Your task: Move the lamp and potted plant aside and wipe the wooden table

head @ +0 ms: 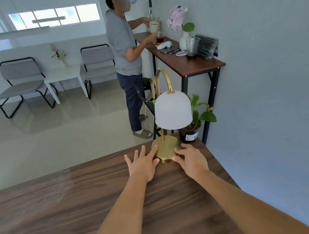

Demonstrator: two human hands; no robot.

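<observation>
A lamp (172,112) with a white dome shade, curved gold neck and round gold base stands near the far right corner of the wooden table (83,207). Behind it, at the corner by the wall, sits a potted plant (196,122) in a black pot with green leaves. My left hand (142,163) lies flat with fingers spread, its fingertips touching the left side of the gold base. My right hand (191,158) cups the base's right front edge with curled fingers. The base rests on the table.
A grey wall runs along the table's right edge. Beyond the corner stands a narrow dark console table (181,62) with a vase, cup and other items; a person (127,60) stands at it. Two grey chairs and a white side table (63,76) sit across the tiled floor.
</observation>
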